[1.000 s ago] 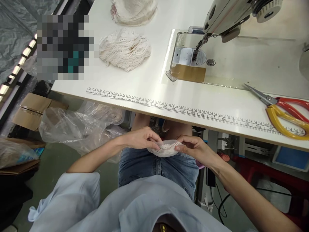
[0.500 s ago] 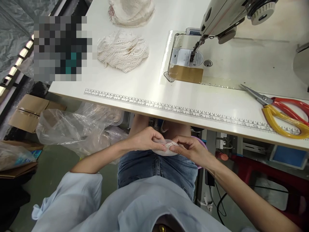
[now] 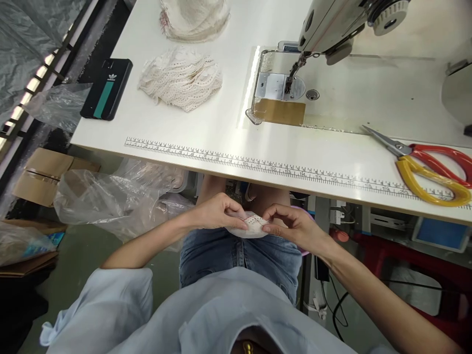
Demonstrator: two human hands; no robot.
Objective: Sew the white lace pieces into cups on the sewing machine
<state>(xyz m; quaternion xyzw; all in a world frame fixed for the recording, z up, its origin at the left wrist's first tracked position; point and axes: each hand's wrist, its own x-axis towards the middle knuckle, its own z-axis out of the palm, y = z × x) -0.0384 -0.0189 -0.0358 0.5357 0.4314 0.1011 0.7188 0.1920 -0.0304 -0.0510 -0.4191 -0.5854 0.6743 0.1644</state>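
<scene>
Over my lap, just below the table's front edge, I hold a small piece of white eyelet fabric (image 3: 253, 226) with a sheer, smooth lower part. My left hand (image 3: 221, 212) pinches its left end between thumb and fingers. At the right end, my right hand (image 3: 291, 225) grips it the same way. On the table lie a bunched heap of cream eyelet lace (image 3: 182, 78) and, behind it, a folded cream cloth (image 3: 195, 19). The sewing machine (image 3: 295, 73) stands to the right, with nothing under its presser foot that I can make out.
Scissors with red and yellow handles (image 3: 424, 164) lie at the table's right front. A printed ruler (image 3: 236, 162) runs along the front edge. A black phone (image 3: 106, 89) rests at the left edge. Plastic bags (image 3: 110, 196) and a cardboard box (image 3: 44, 172) are below left.
My hands have drawn slightly apart, and more of the eyelet fabric shows between them. The view has shifted a little, so the table's things appear farther left.
</scene>
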